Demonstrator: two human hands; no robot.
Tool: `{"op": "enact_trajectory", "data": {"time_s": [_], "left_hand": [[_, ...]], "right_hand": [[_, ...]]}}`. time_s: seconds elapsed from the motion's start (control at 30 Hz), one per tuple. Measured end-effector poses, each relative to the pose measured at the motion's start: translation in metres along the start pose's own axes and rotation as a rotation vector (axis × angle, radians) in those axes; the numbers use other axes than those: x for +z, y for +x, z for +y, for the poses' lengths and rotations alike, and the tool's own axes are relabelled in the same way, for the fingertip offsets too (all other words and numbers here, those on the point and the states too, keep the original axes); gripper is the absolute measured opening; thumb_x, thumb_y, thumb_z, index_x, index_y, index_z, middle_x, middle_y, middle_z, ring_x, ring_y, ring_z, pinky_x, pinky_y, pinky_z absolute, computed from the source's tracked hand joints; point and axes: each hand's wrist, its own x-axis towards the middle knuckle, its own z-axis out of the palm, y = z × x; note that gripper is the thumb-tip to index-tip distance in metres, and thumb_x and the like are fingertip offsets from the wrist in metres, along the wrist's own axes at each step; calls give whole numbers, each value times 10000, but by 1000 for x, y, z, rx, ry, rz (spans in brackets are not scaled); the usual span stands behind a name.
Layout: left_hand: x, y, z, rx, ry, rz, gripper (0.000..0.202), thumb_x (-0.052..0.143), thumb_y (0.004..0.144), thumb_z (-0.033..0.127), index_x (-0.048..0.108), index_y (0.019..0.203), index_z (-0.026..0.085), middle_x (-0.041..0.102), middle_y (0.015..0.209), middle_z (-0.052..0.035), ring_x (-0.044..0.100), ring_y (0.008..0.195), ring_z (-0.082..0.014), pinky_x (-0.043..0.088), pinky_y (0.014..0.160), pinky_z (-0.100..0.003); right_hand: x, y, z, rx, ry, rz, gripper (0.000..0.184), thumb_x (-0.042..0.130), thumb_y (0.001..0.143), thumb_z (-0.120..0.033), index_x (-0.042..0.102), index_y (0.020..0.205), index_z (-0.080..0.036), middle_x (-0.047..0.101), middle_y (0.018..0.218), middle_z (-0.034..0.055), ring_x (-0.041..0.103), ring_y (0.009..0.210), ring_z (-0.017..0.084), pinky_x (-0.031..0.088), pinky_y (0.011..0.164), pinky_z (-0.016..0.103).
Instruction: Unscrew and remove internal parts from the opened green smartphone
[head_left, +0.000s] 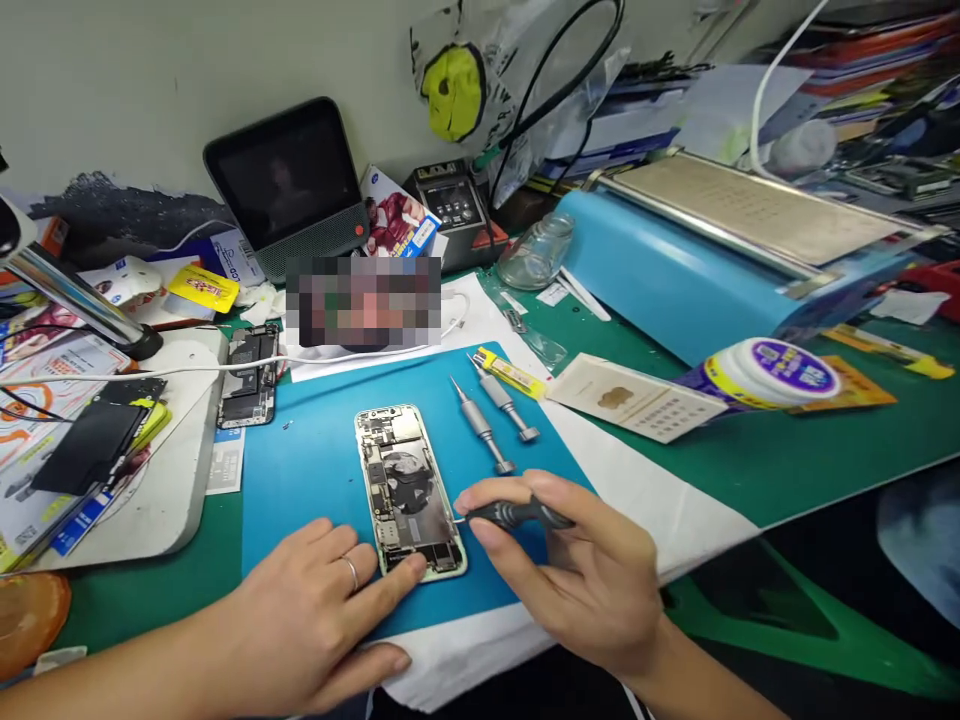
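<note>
An opened smartphone (411, 500) lies on the blue mat (300, 480), its circuit board and dark inner parts showing. My left hand (322, 600), wearing a ring, rests at the phone's lower left with the index fingertip on its bottom end. Its fingers are stretched out, the thumb apart, and nothing is in them. My right hand (592, 570) pinches a hand tool with a dark grip (517, 513). The tool's thin tip meets the phone's right edge; its exact shape is too small to tell. Two grey screwdrivers (484, 430) (506, 400) lie beyond the phone.
A second opened phone (251, 375) is left of the mat. A white cable (172, 370) crosses the back left. To the right stand a white-lidded tub (772, 375), a card with an apple logo (637, 397) and a blue machine (675, 270). A smart display (289, 185) leans behind.
</note>
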Motion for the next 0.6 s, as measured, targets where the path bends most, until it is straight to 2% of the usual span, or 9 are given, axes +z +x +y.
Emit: {"op": "enact_trajectory", "data": {"time_s": [0.1, 0.27, 0.37, 0.47, 0.6], "left_hand": [[0, 0, 1, -13, -16, -21, 498, 308, 1140, 447, 503, 1467, 127, 637, 873, -38, 579, 743, -221, 402, 660, -381], [0, 0, 1, -11, -32, -20, 487, 333, 1134, 439, 500, 1468, 126, 644, 880, -42, 585, 746, -224, 410, 649, -386], [0, 1, 0, -11, -40, -27, 466, 340, 1133, 416, 505, 1457, 125, 645, 882, -40, 584, 743, -221, 413, 642, -388], [-1, 1, 0, -14, -45, -39, 449, 361, 1127, 402, 505, 1453, 129, 644, 888, -39, 592, 754, -224, 423, 653, -391], [0, -1, 0, -12, -45, -49, 459, 435, 1107, 399, 476, 1486, 145, 639, 892, -35, 592, 753, -228, 426, 652, -391]], "right_hand": [[3, -3, 2, -32, 37, -34, 763, 619, 930, 28, 357, 1599, -230, 775, 984, 70, 798, 850, 187, 704, 726, 299], [4, -1, 0, -79, 1, -22, 583, 616, 918, 28, 494, 1446, -185, 796, 917, 77, 800, 777, 206, 689, 634, 278], [5, -1, -1, -123, -33, -15, 713, 622, 914, 34, 405, 1556, -188, 799, 925, 78, 801, 803, 209, 689, 630, 285], [4, -5, 0, -61, -4, 11, 857, 600, 915, 47, 283, 1654, -248, 797, 998, 74, 797, 828, 192, 694, 654, 288], [3, -13, 1, 13, 121, 118, 881, 620, 872, 95, 356, 1626, -277, 789, 1100, 52, 794, 883, 163, 709, 763, 295]]}}
